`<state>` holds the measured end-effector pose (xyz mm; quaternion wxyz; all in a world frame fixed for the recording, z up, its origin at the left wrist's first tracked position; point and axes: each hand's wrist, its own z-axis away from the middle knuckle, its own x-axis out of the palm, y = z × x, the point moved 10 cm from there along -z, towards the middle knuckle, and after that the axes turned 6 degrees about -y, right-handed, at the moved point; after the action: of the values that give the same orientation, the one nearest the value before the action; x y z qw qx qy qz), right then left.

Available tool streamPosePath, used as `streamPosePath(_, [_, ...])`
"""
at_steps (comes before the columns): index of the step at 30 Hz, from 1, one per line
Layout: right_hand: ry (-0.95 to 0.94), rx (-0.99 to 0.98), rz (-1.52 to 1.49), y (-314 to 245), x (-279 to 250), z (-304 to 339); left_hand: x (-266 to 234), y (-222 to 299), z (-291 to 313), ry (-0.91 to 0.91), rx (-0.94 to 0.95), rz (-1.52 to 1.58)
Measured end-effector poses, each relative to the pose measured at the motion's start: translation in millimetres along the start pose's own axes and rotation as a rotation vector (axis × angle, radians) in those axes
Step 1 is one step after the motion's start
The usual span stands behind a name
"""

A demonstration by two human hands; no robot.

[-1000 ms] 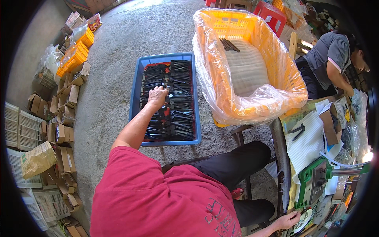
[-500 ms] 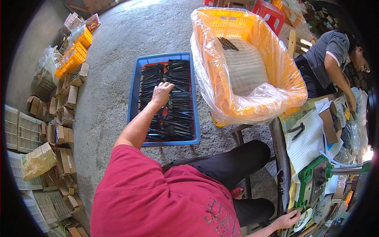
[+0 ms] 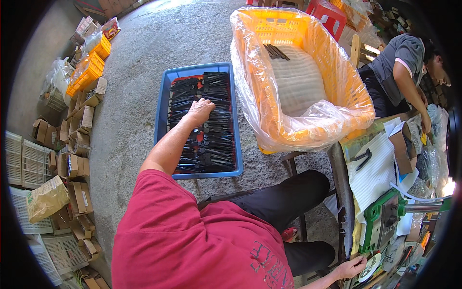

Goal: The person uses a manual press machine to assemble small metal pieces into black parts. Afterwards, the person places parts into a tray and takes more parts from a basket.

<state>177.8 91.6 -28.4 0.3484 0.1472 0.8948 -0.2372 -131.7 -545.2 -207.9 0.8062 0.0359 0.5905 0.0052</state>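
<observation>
My left hand [image 3: 201, 111] is down at the middle of a blue tray [image 3: 204, 176]. Its fingers are bent and close together on the rows of slim black parts [image 3: 217, 127], some with wider rounded ends. Whether a part is between the fingertips is hidden. Over at the lower right, my right hand [image 3: 352, 268] rests by the bench edge, fingers curled in, beside a round white dish [image 3: 369, 268]. Anything it may hold is too small to make out.
A yellow crate [image 3: 298, 129] lined with clear plastic holds a few dark parts [image 3: 276, 51] on pale foam. On the bench stand a green machine base [image 3: 373, 219] and an open carton [image 3: 402, 147]. A co-worker [image 3: 402, 67] sits at right. Cardboard boxes [image 3: 79, 197] line the left.
My left hand has shifted slightly right and nearer over the black parts. My right hand stays in place. The co-worker's arm has moved a little.
</observation>
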Motion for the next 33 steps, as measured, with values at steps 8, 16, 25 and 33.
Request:
streamPosePath(8, [0.001,0.005,0.001,0,0,-1,-7,-27,11,0.284,-0.009,0.283])
streamPosePath(16, [0.0,-0.043,0.001,-5,-2,-1,-3,-55,29,0.264,-0.132,0.341])
streamPosePath(25, [-0.011,-0.017,0.007,-2,0,-1,-14,-25,46,0.266,-0.037,-0.057])
streamPosePath(33, [-0.003,-0.031,0.016,-5,0,-1,4,-28,46,0.145,-0.082,-0.046])
